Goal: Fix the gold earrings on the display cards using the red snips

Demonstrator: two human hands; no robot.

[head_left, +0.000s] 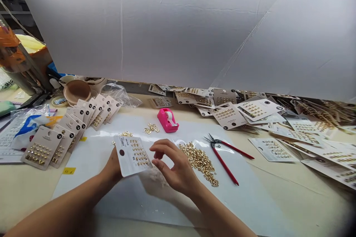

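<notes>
My left hand, partly hidden behind an earring card, grips the card by its left side and holds it up off the mat. The card's printed back faces me, with rows of small gold earring backs on it. Close to the card's right edge is my right hand, fingers curved and thumb apart from the index finger; I see nothing between them. To the right of that hand lies a pile of small gold earring backs on the white mat. A few gold pieces lie beyond the card.
A pink tape dispenser stands at the mat's far side. Red-handled pliers lie open at right. Filled earring cards fan out on the left, and many more cards are heaped at right. A white panel rises behind.
</notes>
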